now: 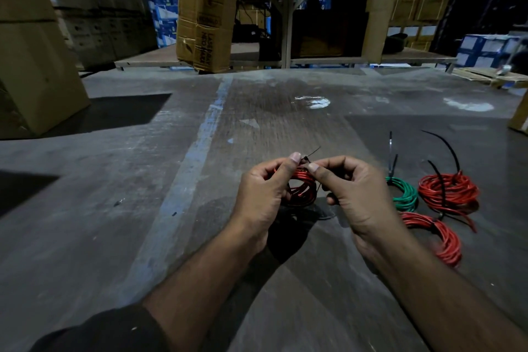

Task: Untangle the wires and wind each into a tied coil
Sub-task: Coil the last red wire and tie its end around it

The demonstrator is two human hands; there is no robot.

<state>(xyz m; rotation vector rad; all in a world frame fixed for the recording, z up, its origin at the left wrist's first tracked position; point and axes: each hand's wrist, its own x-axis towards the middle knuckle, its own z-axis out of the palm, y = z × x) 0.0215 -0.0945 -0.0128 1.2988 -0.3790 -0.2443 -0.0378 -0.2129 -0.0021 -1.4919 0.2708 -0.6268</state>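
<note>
A small coil of red wire hangs between my two hands above the grey floor. My left hand grips the coil's left side, thumb up on top. My right hand pinches a thin black cable tie at the coil's top, its tail sticking up and to the right. On the floor to the right lie a green coil, a red coil and another red coil, each with a black tie on it.
The grey concrete floor has a pale blue painted stripe left of my hands. Cardboard boxes stack at the far left. A tall carton and metal shelving stand at the back.
</note>
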